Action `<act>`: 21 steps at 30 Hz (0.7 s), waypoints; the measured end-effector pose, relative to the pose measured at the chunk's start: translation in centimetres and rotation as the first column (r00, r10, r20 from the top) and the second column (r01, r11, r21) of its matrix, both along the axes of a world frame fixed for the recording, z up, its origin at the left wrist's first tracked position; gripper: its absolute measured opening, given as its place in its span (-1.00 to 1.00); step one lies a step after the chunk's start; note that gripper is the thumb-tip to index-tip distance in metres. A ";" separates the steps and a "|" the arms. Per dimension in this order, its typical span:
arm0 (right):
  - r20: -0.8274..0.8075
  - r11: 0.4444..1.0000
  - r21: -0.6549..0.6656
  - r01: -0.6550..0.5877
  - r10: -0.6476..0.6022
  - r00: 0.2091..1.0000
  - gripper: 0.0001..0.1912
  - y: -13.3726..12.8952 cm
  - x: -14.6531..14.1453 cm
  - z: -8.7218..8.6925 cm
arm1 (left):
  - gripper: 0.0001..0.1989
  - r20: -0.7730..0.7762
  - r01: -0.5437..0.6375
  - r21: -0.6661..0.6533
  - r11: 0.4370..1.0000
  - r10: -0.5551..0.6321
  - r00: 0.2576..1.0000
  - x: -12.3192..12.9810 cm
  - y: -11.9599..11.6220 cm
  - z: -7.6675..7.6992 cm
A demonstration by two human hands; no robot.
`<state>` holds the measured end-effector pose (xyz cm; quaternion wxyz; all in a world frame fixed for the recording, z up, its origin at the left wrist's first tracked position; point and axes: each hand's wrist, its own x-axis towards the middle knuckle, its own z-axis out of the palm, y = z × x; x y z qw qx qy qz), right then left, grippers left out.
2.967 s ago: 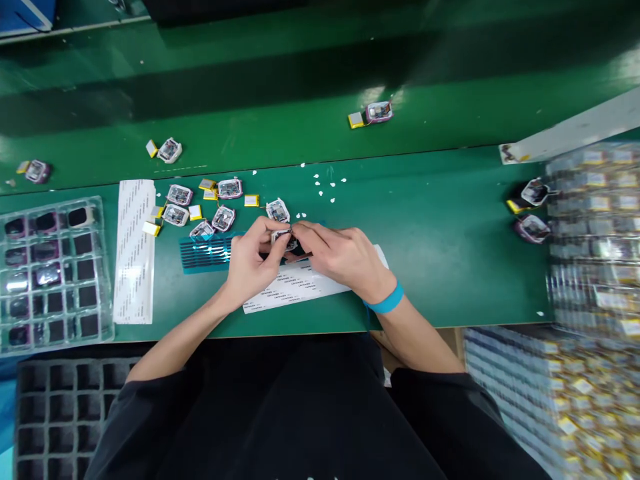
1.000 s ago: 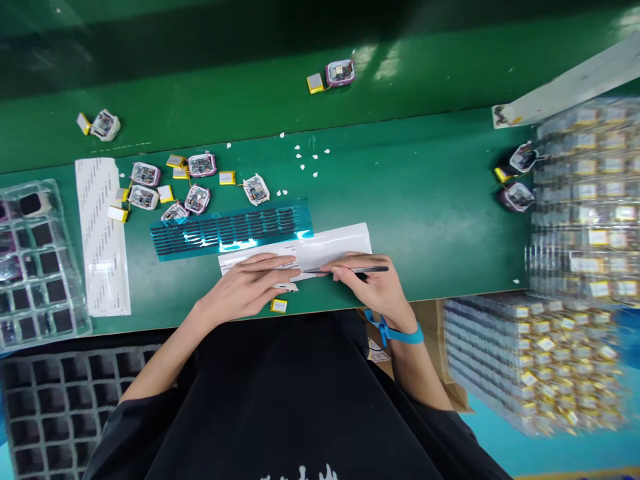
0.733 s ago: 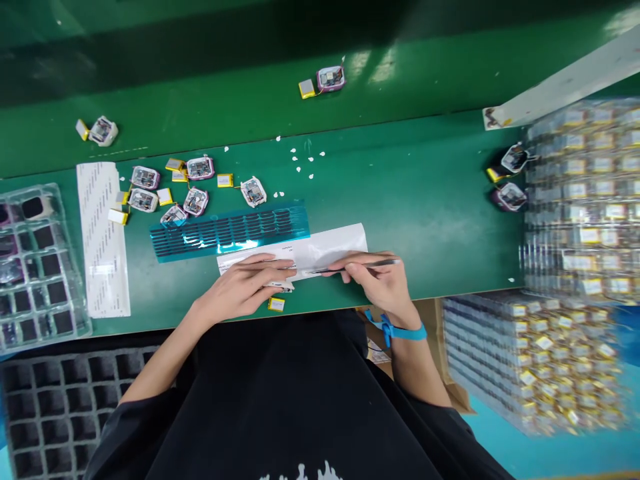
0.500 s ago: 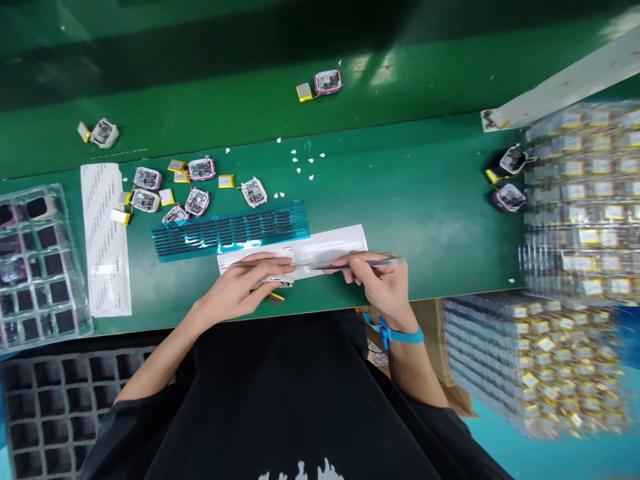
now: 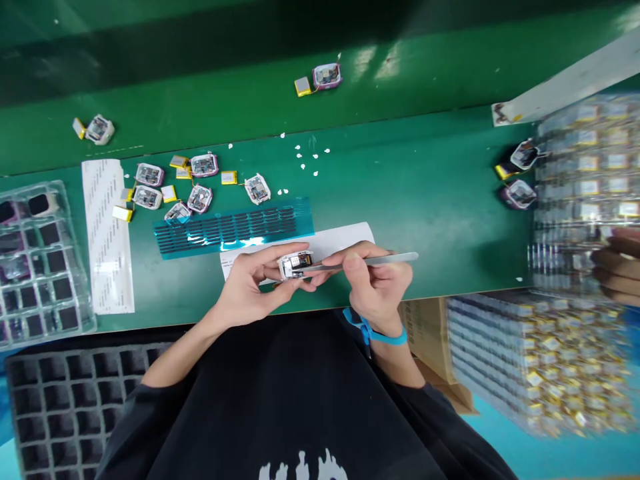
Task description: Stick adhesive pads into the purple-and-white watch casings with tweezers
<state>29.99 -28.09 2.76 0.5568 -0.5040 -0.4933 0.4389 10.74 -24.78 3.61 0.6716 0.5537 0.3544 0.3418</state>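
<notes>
Between the thumb and fingers of my left hand is a small white device housing, its open side with circuit parts facing up. My right hand grips a pair of metal tweezers, whose tips reach into the housing. A blue band circles my right wrist. Under both hands lies a white printed sheet. Just beyond it, a blue film strip with rows of dark pieces rests on the green bench.
Several open housings with yellow-edged batteries lie at the left. Clear trays of batteries are stacked at the right, where another person's hand shows. A clear tray and a dark compartment tray sit at left.
My left hand has lifted and turned the housing upward. The tweezers have moved from the white sheet to inside the housing. Another person's hand has appeared at the right edge.
</notes>
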 end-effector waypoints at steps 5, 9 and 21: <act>0.010 0.998 -0.040 0.046 -0.045 0.999 -0.68 -0.1 -0.2 -0.3 | -0.60 -0.003 0.003 -0.005 1.000 -0.003 1.000 -0.1 -0.1 -0.1; 0.047 0.999 -0.033 0.036 -0.035 0.998 -0.68 -0.1 -0.3 -0.3 | -0.60 -0.019 -0.003 -0.006 1.000 0.003 1.000 -0.2 -0.1 -0.2; 0.005 0.999 0.025 -0.020 0.020 1.000 -0.77 -0.3 -0.5 0.1 | -0.60 0.003 -0.012 0.004 1.000 0.012 1.000 -0.1 -0.2 0.0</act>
